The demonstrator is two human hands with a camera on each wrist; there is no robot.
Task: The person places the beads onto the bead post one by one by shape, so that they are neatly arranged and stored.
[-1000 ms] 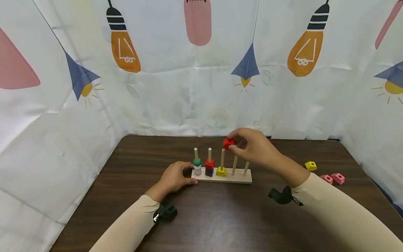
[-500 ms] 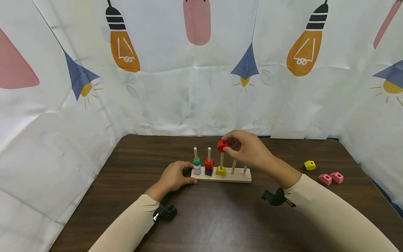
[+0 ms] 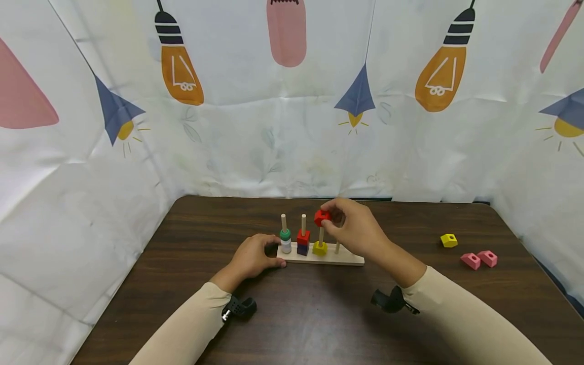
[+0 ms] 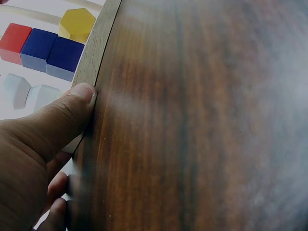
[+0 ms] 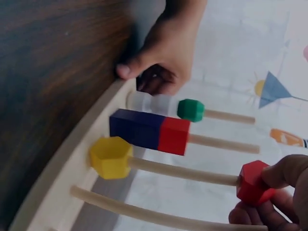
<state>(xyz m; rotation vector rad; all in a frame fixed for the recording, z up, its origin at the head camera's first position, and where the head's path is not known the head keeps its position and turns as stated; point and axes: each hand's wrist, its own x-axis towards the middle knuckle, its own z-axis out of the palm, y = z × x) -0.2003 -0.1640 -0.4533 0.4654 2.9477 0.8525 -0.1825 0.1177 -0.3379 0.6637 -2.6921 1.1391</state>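
My left hand (image 3: 253,256) grips the left end of a wooden peg board (image 3: 347,259); in the left wrist view its thumb (image 4: 79,96) presses along the front edge. Between thumb and fingers, my right hand (image 3: 358,229) pinches a red hexagonal block (image 5: 252,183) at the top of the third peg (image 5: 187,172). Low on that same peg sits a yellow hexagonal block (image 5: 110,158). White pieces with a green one (image 5: 190,110) above them fill the leftmost peg. The second peg carries dark blue blocks (image 5: 136,127) under a red square block (image 5: 174,135).
To the right on the brown table (image 3: 292,324) lie a yellow block (image 3: 449,240) and two pink blocks (image 3: 471,260). Bare pegs (image 5: 159,214) stand beneath my right hand. A white printed cloth (image 3: 274,142) hangs behind the table.
My right hand has moved left and then down, bringing the red hexagonal block from right of the third peg onto its top. The left hand has stayed on the board.
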